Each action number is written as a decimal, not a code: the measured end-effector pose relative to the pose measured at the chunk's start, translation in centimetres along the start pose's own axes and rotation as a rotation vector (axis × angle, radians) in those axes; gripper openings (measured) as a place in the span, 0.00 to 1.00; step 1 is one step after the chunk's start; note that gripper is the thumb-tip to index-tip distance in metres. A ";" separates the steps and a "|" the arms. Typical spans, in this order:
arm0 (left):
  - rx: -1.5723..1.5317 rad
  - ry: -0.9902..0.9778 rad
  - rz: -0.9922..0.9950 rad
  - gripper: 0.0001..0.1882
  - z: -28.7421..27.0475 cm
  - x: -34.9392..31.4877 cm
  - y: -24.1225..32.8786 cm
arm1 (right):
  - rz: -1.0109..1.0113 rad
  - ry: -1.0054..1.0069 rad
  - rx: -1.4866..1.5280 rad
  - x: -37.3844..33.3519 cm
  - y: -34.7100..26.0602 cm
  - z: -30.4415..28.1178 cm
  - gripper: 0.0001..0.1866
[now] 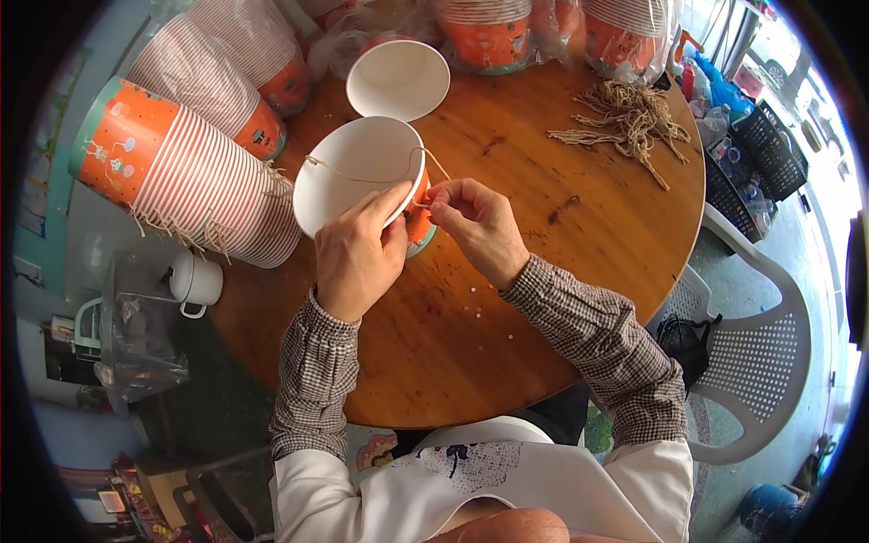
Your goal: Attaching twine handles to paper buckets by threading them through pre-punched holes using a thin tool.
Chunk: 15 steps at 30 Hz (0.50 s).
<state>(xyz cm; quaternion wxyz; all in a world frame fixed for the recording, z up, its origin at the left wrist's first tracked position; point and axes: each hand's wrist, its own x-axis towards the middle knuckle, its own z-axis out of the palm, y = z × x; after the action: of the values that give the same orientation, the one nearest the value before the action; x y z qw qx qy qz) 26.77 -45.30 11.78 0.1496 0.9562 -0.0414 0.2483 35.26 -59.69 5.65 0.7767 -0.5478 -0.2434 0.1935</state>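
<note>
An orange paper bucket (339, 195) with a white inside lies tilted on the wooden table, its mouth toward me. My left hand (360, 258) grips its near right rim, fingers on the wall. A thin tan cord (440, 166) runs across the bucket's mouth and loops over its right side. Against the outer right wall, my right hand (480, 226) pinches the cord between thumb and forefinger. The fingertips partly hide where cord and wall meet. Just behind stands another paper bucket (398, 83), white inside.
A long nested stack of orange buckets (208, 185) with cord ends lies at left. More stacks in clear plastic line the back. A heap of tan cords (629, 122) is at far right. Beside the table are a white enamel mug (195, 279), a plastic chair (756, 344) and black crates (769, 149).
</note>
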 end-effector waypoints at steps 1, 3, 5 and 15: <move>-0.003 0.011 0.003 0.17 0.1 0.0 0.0 | 0.001 0.002 0.000 0.0 0.0 0.0 0.07; -0.003 0.022 0.004 0.17 0.1 -0.1 -0.1 | 0.002 0.001 -0.005 0.1 0.1 0.0 0.07; -0.012 0.025 0.011 0.18 0.1 0.0 -0.1 | 0.000 0.005 -0.005 0.2 0.2 0.1 0.07; -0.013 0.013 0.015 0.18 0.1 0.1 0.4 | -0.015 0.071 0.053 0.7 1.4 0.0 0.08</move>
<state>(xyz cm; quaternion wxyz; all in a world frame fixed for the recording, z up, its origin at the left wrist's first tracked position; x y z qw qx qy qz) 26.89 -45.69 11.86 0.1541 0.9532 -0.0494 0.2553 35.80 -58.81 4.41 0.8007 -0.5315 -0.2144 0.1742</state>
